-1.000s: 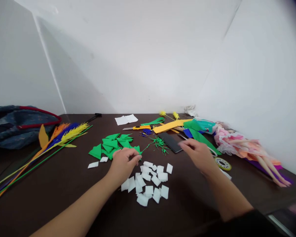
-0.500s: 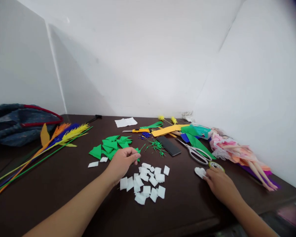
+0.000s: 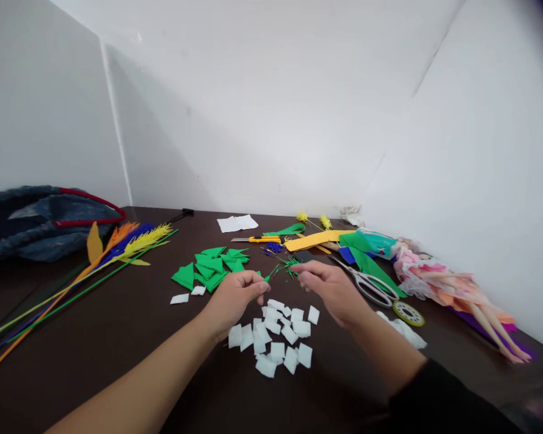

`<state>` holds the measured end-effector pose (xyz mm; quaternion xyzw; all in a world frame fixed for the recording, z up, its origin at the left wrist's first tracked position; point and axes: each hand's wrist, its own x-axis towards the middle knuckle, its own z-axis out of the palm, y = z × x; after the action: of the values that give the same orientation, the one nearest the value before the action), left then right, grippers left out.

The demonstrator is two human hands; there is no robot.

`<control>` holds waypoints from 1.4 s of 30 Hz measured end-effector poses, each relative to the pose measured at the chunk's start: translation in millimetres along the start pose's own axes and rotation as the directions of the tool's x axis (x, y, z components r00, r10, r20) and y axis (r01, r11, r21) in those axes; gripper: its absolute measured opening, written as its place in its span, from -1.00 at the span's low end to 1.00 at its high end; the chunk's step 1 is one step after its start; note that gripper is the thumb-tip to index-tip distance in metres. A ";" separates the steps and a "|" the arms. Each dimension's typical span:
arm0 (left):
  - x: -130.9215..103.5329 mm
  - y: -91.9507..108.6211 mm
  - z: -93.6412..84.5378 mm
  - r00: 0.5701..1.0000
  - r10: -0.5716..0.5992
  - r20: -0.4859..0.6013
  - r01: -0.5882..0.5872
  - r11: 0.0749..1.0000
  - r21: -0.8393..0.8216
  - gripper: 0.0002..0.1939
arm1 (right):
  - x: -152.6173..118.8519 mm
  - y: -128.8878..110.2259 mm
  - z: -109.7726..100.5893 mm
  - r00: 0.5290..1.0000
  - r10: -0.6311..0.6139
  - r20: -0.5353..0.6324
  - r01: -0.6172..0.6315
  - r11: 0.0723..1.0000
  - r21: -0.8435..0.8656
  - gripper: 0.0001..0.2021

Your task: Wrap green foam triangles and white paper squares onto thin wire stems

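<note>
My left hand (image 3: 241,296) is closed in a pinch on a small green paper piece (image 3: 268,278) whose thin end points up and right. My right hand (image 3: 331,290) hovers just right of it, index finger stretched out, fingertips a little apart and nothing visible between them. Behind the fingers lies a heap of spiky green bits (image 3: 288,263), partly covered by the right hand. Folded green paper triangles (image 3: 210,264) lie left of my left hand. Several white squares (image 3: 277,349) are scattered on the table below both hands.
On the right are scissors (image 3: 373,288), a tape roll (image 3: 408,313), crumpled white tissue (image 3: 409,333) and a doll (image 3: 452,283). A yellow cutter knife (image 3: 265,240) lies at the back. Long-stemmed paper flowers (image 3: 131,244) and a denim bag (image 3: 49,223) are left.
My right hand has left the white tissue on the right and moved left, close to my left hand. The left hand keeps its pinch on the green piece. The view has shifted slightly.
</note>
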<state>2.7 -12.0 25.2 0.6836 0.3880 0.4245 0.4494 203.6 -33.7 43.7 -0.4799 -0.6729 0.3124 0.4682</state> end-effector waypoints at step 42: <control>1.8 -7.7 10.3 0.998 -0.033 0.053 0.035 0.999 -0.032 -0.74 | 35.0 24.3 61.5 0.995 0.074 -0.063 -0.021 0.795 0.606 -0.71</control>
<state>11.7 -11.1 16.0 0.6802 0.3805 0.4051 0.4779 151.4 9.3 11.6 -0.3349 -0.5056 0.5023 0.6164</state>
